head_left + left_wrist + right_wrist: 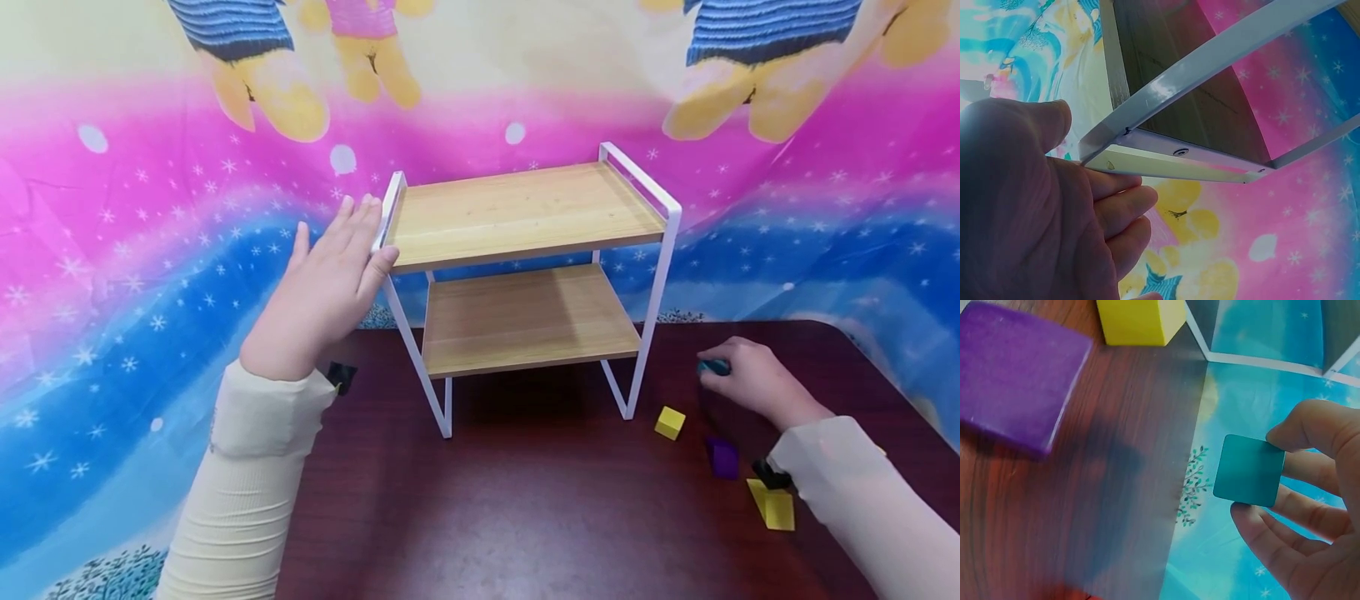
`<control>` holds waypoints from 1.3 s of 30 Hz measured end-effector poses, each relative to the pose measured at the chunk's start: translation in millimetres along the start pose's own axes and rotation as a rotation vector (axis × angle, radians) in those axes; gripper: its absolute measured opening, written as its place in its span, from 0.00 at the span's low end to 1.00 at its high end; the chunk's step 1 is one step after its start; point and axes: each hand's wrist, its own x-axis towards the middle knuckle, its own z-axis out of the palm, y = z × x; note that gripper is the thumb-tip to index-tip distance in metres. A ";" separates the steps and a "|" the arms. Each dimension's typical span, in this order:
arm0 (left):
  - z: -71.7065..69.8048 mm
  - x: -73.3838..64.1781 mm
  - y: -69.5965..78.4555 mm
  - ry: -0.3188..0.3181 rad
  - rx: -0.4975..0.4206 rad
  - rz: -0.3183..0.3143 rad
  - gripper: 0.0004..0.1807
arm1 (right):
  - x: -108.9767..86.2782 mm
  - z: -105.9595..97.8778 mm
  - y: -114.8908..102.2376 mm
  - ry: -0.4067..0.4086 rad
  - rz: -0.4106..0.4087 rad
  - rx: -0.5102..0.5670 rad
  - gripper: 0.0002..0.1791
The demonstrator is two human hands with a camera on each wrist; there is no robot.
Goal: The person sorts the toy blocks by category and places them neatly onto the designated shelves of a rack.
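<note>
A small two-tier shelf rack (517, 212) with wooden boards and a white metal frame stands on the table. My left hand (318, 287) rests its fairly straight fingers against the white bar at the rack's upper left. In the left wrist view, the thumb stays apart from that bar (1147, 100). On the right, my right hand (761, 385) pinches a teal block (1249, 470) between thumb and fingertips, held above the table. Nearest to it are a yellow block (670, 423) and a purple block (724, 458).
A yellow wedge-like block (776, 508) lies near the right cuff. The rack's lower board (525, 321) sits above the dark reddish table (540, 517). Behind the table hangs a printed pink and blue cloth (465, 133). Each wrist wears a small black device.
</note>
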 end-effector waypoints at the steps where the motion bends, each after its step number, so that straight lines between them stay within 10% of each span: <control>1: 0.0 0.1 0.0 0.001 0.000 0.000 0.38 | -0.2 -0.4 -1.5 0.002 -0.001 0.003 0.25; 39: 3.7 0.7 -1.9 0.029 -0.007 0.020 0.39 | -8.7 -18.2 -47.4 0.078 -0.007 -0.031 0.25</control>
